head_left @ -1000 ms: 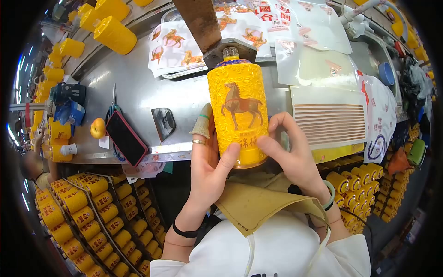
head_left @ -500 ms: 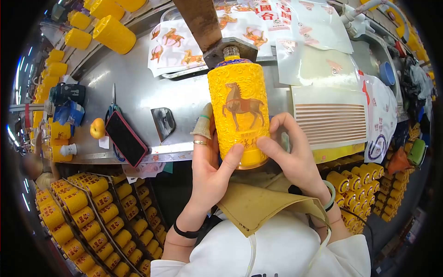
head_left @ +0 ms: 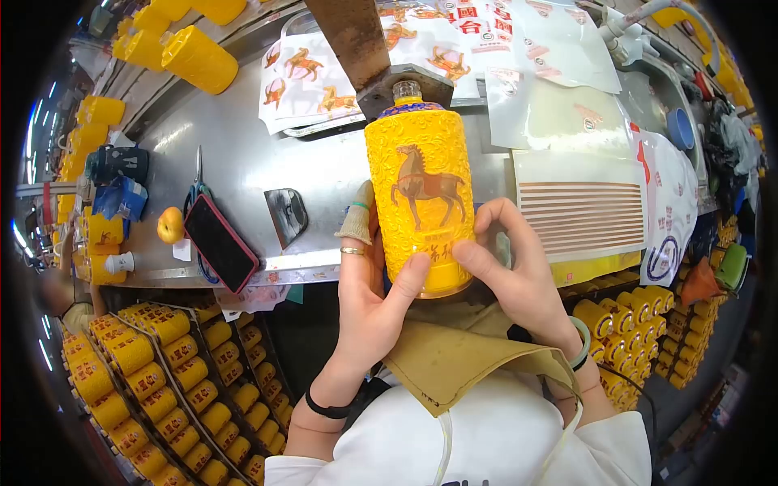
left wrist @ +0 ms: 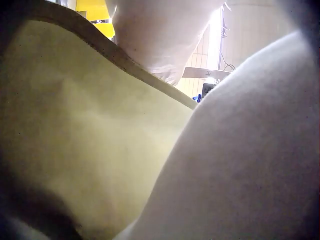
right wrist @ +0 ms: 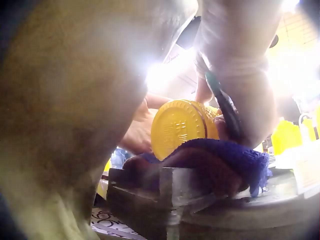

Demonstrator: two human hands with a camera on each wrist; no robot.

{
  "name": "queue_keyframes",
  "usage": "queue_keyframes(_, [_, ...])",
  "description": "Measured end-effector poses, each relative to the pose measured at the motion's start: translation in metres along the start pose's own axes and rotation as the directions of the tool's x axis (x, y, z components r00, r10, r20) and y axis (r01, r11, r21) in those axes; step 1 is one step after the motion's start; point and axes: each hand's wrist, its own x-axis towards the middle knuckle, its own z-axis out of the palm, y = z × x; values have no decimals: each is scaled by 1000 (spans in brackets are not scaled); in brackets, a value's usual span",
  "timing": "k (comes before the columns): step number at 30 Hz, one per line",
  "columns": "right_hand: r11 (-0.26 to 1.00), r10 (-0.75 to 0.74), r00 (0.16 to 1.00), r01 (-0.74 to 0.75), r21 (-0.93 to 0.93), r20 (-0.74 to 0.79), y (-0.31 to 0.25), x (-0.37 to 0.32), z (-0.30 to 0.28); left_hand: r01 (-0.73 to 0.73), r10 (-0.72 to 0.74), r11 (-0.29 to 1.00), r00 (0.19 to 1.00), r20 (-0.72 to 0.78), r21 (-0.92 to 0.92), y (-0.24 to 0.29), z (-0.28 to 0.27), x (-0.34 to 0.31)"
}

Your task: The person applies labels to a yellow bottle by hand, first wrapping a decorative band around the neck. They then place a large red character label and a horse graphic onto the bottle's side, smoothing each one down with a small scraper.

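A yellow embossed bottle (head_left: 417,211) with a brown horse decal and lettering lies in front of the person, its glass neck up at a dark metal bracket (head_left: 405,91). My left hand (head_left: 369,283) grips its lower left side, thumb across the front; a ribbed finger cot (head_left: 355,217) covers one fingertip. At the lower right, my right hand (head_left: 519,263) holds the bottle between thumb and fingers, the thumb by the lettering. In the right wrist view, the bottle's base (right wrist: 178,131) shows raised characters above a blue cloth (right wrist: 225,155). Apron and clothing fill most of the left wrist view.
Decal sheets (head_left: 312,69) lie behind the bottle, with a striped sheet (head_left: 579,202) to the right. Left on the metal table are a phone (head_left: 221,243), scissors (head_left: 198,174), a yellow fruit (head_left: 171,225) and a dark scraper-like piece (head_left: 286,217). Racked yellow bottles (head_left: 162,389) stand below.
The bottle has shifted very slightly right and its lettering looks a little more turned to the right. My left thumb has moved slightly right with it; my right hand stays nearly still.
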Motion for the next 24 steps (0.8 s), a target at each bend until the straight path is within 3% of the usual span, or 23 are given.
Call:
queue_keyframes(8, [999,24,998,-23,-27,50,-10,-2,-11,-38,38,999,999,-23,25,-2,3,0])
queue_keyframes(10, [990,134,991,-132,50,-25,-31,0,-18,-38,38,999,998,-40,20,-2,5,0])
queue_keyframes(11, [995,90,993,-86,51,-73,-34,3,-21,-62,64,997,998,-28,50,-1,8,0])
queue_keyframes(13, [944,-323,930,304,-124,-178,-20,14,-20,-88,89,993,996,-19,78,-2,13,-1])
queue_keyframes(14, [944,-324,930,306,-125,-174,-26,15,-21,-95,98,992,994,-38,79,-4,16,0])
queue_keyframes(16, [782,-482,876,434,-447,8,-49,17,-23,-117,121,991,991,-58,71,-5,19,1])
queue_keyframes(17, [781,-483,875,436,-448,11,-54,21,-23,-120,124,990,991,-59,70,-6,20,1])
queue_keyframes(19, [557,-570,749,654,-512,337,-62,30,-18,-139,148,983,986,-71,119,-9,21,1])
queue_keyframes(21, [574,-531,775,626,-527,342,-67,33,-12,-143,154,981,985,-77,129,-11,21,1])
queue_keyframes(24, [463,-587,721,671,-579,367,-66,40,-12,-148,159,981,983,-87,123,-13,21,1])
